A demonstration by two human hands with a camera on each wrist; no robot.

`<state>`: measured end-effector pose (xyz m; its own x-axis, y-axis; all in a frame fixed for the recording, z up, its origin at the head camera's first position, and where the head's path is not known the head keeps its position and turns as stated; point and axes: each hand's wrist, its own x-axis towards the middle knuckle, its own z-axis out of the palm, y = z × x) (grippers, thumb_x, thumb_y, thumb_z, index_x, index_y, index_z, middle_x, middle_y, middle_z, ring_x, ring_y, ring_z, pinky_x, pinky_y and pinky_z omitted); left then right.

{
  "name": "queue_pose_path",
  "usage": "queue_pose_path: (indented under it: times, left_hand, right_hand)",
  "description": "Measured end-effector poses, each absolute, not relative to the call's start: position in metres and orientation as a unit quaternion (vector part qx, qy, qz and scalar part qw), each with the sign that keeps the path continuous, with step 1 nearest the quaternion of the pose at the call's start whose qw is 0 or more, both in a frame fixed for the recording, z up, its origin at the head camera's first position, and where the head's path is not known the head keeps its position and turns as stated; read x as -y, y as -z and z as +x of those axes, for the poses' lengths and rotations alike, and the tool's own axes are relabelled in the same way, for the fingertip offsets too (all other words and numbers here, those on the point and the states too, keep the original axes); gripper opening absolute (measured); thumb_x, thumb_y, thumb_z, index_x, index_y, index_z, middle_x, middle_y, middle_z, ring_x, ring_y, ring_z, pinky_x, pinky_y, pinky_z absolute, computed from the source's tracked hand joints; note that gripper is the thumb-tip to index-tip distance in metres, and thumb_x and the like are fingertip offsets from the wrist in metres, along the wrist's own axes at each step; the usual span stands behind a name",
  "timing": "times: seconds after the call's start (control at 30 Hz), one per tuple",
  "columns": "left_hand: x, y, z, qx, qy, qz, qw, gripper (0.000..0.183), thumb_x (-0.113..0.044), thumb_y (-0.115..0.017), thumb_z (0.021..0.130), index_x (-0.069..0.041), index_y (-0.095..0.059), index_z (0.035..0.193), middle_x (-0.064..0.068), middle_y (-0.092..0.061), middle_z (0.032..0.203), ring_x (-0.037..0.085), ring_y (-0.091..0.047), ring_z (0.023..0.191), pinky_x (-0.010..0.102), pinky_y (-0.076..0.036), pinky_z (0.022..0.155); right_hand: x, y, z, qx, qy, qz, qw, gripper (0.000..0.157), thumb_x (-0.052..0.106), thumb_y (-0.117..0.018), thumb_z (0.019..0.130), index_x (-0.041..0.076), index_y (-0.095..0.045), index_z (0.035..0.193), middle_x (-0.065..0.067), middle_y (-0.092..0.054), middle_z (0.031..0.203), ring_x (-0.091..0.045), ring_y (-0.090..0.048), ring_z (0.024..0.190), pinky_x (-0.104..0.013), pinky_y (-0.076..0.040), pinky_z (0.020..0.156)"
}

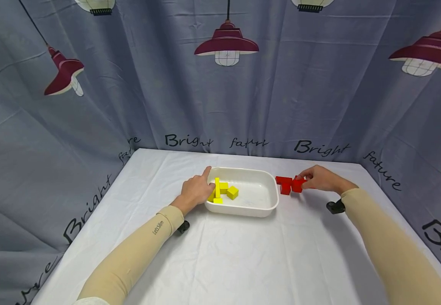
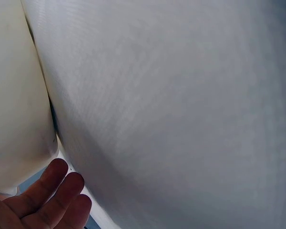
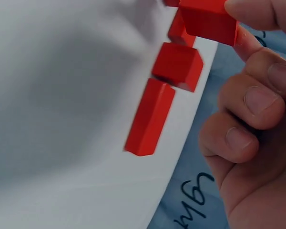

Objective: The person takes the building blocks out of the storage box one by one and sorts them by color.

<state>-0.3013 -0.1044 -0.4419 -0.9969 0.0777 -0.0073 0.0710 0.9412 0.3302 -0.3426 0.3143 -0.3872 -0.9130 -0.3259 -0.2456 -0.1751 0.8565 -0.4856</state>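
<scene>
Nearest was a tan left sleeve (image 1: 129, 254), small dark lettering near its cuff, with a matching right sleeve (image 1: 396, 254) across from it. Biggest of all was the grey-blue curtain (image 1: 159, 97) hanging behind and to both sides, printed with red lamps and dark script. Before it stood the bench (image 1: 235, 258), its white cover wrinkled. Toward its far side sat a white tray (image 1: 220, 210), rectangular with rounded corners.

At the tray's left end, the left hand (image 1: 195, 189) gripped the rim: thumb over the inner side, index finger stretched out along the edge, other fingers (image 2: 52, 193) bent outside it. Well to the right, the right hand (image 1: 321, 178) pinched a red block (image 3: 207, 19) between thumb and index finger, the remaining fingers (image 3: 255, 100) curled in; whether that block was off the bench could not be told. A small black device (image 1: 336, 206) showed at the right wrist, another at the left.

Close by the tray's right end, more red blocks lay on the bench, among them a long red bar (image 3: 150, 117) and a chunkier red piece (image 3: 178, 67) just beside it. Inside the tray, yellow blocks (image 1: 232, 192) clustered toward the left end, one of them a slim bar.
</scene>
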Motion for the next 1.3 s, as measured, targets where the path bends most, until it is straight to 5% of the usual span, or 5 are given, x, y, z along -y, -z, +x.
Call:
queue_pose_path:
  times: [0.3,0.53,0.9,1.3]
  left_hand:
    - [0.104,0.442,-0.301,-0.986,-0.165,0.036,0.011,0.067,-0.041,-0.042,0.1,-0.022,-0.022,0.161,0.015,-0.07,0.114,0.026,-0.061,0.078,0.045,-0.053,0.078]
    - [0.104,0.443,-0.301,-0.986,-0.164,0.036,0.012,0.067,-0.041,-0.043,0.1,-0.022,-0.022,0.161,0.015,-0.07,0.114,0.026,-0.062,0.079,0.046,-0.053,0.078]
    - [0.104,0.443,-0.302,-0.985,-0.168,0.035,0.013,0.068,-0.041,-0.043,0.099,-0.022,-0.022,0.161,0.015,-0.07,0.115,0.026,-0.062,0.08,0.046,-0.053,0.08]
    - [0.104,0.442,-0.302,-0.986,-0.165,0.034,0.014,0.067,-0.041,-0.043,0.1,-0.022,-0.022,0.161,0.015,-0.07,0.118,0.026,-0.063,0.083,0.047,-0.053,0.082]
  right_hand:
    - [-0.326,0.405,-0.345,-0.958,0.208,-0.109,0.167,0.05,0.019,-0.072,0.086,-0.005,-0.063,0.129,-0.019,-0.064,0.116,-0.032,-0.055,0.102,-0.041,-0.054,0.085]
    - [-0.335,0.416,-0.345,-0.958,0.217,-0.099,0.161,0.044,0.016,-0.072,0.086,-0.005,-0.066,0.124,-0.016,-0.063,0.104,-0.03,-0.053,0.098,-0.034,-0.052,0.076]
    - [-0.333,0.416,-0.343,-0.96,0.223,-0.083,0.15,0.041,0.015,-0.072,0.086,-0.001,-0.068,0.124,-0.018,-0.061,0.109,-0.032,-0.051,0.101,-0.034,-0.051,0.076]
    - [-0.289,0.39,-0.335,-0.951,0.243,-0.132,0.138,0.034,0.017,-0.071,0.09,0.004,-0.07,0.122,-0.01,-0.062,0.092,-0.027,-0.056,0.086,-0.034,-0.052,0.072]
